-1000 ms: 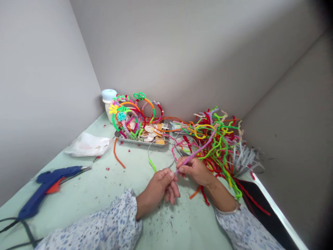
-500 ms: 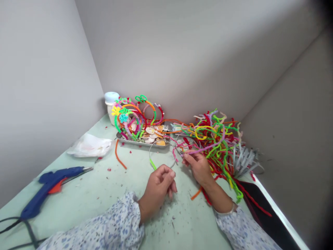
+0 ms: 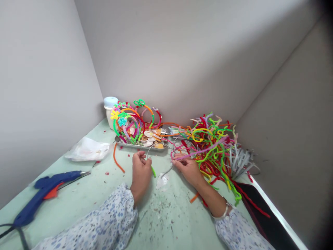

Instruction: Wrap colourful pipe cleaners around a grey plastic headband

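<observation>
Pale green worktop [image 3: 104, 194] in a grey-walled corner, my left hand [image 3: 141, 170] pinching one end of the wire headband [image 3: 149, 150], my right hand [image 3: 186, 167] curled tight round a pink pipe cleaner [image 3: 200, 150]

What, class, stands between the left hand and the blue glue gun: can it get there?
Probably yes. The left hand pinches the wire hoop, but only bare table with small scraps lies between it and the glue gun, off to its left.
</observation>
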### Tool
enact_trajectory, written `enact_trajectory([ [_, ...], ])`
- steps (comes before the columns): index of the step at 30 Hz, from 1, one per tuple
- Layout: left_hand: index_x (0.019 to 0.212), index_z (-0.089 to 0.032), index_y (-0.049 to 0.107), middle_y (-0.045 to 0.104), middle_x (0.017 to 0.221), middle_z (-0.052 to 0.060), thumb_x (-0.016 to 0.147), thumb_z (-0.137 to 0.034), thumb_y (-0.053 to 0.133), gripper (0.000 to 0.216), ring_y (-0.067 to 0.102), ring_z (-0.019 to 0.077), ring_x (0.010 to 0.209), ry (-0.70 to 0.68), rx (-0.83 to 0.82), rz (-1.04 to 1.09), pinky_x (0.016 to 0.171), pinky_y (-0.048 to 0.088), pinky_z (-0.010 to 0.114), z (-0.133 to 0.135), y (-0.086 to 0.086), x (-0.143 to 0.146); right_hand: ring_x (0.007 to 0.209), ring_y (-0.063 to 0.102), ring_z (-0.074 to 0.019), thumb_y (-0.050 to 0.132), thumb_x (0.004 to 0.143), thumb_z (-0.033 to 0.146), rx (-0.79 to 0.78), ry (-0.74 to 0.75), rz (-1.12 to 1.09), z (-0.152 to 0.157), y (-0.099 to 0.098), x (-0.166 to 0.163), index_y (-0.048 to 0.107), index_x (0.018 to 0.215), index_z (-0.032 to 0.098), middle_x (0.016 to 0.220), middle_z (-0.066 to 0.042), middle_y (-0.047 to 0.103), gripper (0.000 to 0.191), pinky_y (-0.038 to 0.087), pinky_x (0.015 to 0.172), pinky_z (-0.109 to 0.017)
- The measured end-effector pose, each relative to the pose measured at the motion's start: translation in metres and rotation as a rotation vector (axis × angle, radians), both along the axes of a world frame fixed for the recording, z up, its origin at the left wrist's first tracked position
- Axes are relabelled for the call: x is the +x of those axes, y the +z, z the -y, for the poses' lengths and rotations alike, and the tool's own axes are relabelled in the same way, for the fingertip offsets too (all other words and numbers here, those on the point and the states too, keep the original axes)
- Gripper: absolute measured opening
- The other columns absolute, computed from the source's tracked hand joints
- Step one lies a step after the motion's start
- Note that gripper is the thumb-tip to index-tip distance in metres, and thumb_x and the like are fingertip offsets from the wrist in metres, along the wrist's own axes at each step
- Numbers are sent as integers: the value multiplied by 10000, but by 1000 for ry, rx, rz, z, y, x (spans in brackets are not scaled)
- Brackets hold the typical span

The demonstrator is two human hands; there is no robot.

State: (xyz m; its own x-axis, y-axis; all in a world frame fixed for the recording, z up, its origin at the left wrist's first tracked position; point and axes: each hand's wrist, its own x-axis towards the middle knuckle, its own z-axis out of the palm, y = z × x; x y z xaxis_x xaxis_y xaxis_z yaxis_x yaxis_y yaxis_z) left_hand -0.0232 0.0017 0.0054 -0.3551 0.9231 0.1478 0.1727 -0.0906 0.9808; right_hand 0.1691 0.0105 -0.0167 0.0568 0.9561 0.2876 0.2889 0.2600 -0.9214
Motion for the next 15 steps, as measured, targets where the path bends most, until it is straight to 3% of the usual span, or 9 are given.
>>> enact_trajectory([
  [4,1056,-177,504,543,977,44,768,-234,567,300,552,145,795,-30,-70,-22,738,448,291,-1,-9,-1,958,616,-205,656,766,327,66,58,106,2,4,-1,702,791,240,964,-38,702,102,433,921,-354],
  [7,1011,-163,564,575,938,49,762,-214,549,255,555,160,816,-94,-77,1,734,440,283,-1,-9,-1,924,620,-198,639,776,312,90,53,140,4,6,-1,698,812,242,935,-31,707,99,437,906,-347],
  [12,1074,-153,571,578,835,17,760,-229,558,323,526,124,688,-233,-83,193,620,418,236,4,1,5,690,630,-194,644,759,367,-54,-89,45,8,12,1,709,812,202,724,-20,695,185,484,678,-317],
  [15,1091,-137,561,579,772,7,756,-265,590,360,493,94,593,-292,-111,353,556,394,217,3,3,8,524,564,-165,657,740,407,-132,-169,-82,8,17,3,710,828,176,562,8,633,253,427,512,-272],
])
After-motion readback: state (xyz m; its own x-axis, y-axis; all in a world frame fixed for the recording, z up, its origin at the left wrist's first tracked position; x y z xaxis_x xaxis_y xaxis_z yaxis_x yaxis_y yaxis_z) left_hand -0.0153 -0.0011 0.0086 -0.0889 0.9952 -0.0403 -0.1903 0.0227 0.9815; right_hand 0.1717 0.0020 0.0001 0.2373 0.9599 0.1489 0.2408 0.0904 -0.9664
